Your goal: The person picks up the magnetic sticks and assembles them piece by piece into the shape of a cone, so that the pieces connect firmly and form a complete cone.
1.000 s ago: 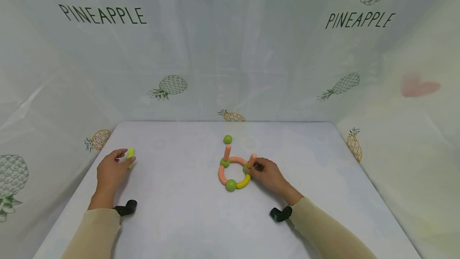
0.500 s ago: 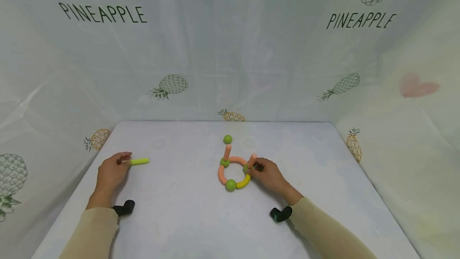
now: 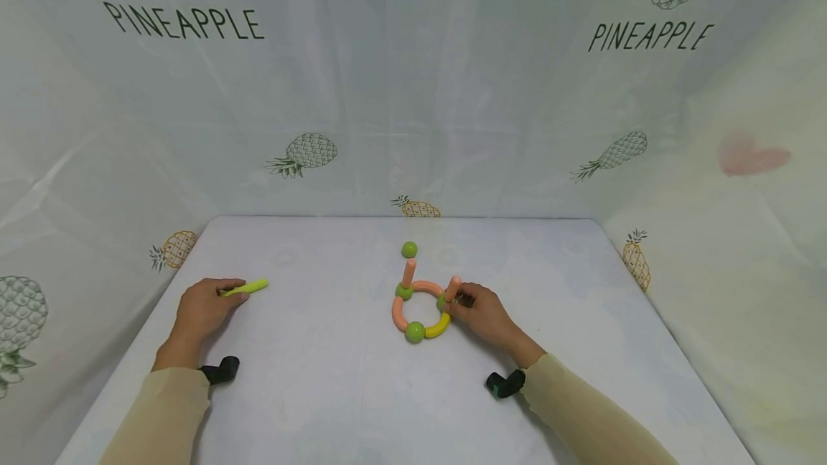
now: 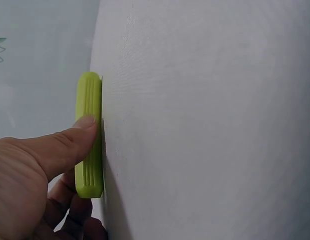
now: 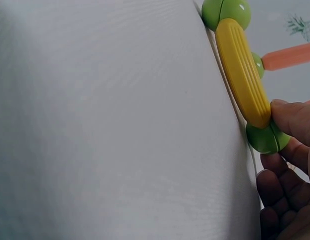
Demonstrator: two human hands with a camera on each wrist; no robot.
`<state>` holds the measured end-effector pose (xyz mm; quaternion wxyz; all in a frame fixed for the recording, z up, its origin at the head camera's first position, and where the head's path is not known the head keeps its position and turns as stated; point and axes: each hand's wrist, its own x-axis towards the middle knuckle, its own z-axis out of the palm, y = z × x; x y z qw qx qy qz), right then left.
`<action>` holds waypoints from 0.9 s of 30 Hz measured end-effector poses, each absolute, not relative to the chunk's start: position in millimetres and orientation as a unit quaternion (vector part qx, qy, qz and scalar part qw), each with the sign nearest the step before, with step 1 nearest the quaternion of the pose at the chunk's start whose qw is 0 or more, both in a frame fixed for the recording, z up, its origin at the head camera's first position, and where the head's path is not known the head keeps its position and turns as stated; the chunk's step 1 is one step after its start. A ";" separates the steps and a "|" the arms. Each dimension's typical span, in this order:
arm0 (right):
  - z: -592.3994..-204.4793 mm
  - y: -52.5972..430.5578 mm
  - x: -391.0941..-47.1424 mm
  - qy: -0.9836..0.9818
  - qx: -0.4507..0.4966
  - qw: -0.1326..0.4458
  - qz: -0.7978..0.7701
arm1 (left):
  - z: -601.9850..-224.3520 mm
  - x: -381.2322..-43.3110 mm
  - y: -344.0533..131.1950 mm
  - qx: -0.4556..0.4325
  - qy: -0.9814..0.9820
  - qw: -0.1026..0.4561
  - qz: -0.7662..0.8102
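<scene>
Between thumb and fingers my left hand [image 3: 205, 303] pinches a lime-green ribbed toy rod [image 4: 88, 145] at the left side of the table. In the head view the rod's free end points right and slightly away. My right hand [image 3: 484, 314] grips a green ball [image 5: 267, 137] at the right of a toy ring, its thumb by the end of a curved yellow piece [image 5: 242, 72]. Curved orange pieces [image 3: 400, 314] and green balls make up the rest of the ring. Two straight orange rods [image 3: 409, 274] stand up from its balls.
A loose green ball [image 3: 410, 250] lies behind the ring on the white table [image 3: 323, 393]. Pineapple-printed cloth [image 3: 413, 92] hangs along the back and both sides. A black wrist camera [image 3: 222, 370] sits on the left wrist, another on the right.
The lime-green rod in my left hand has swung from pointing away to pointing right, then tilted a little away again. My right hand and the ring have stayed put.
</scene>
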<state>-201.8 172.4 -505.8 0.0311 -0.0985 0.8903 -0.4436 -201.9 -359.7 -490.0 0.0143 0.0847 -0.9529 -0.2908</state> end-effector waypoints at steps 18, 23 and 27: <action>-504.9 171.3 -200.9 0.893 -0.100 0.029 -0.438 | -483.9 -204.8 -349.7 0.126 -0.920 0.039 -0.368; -505.9 171.3 -201.3 0.893 -0.101 0.029 -0.437 | -484.1 -204.9 -344.7 0.129 -0.911 0.058 -0.388; -505.3 171.2 -200.8 0.894 -0.100 0.029 -0.437 | -480.8 -202.3 -337.8 0.119 -0.902 0.064 -0.409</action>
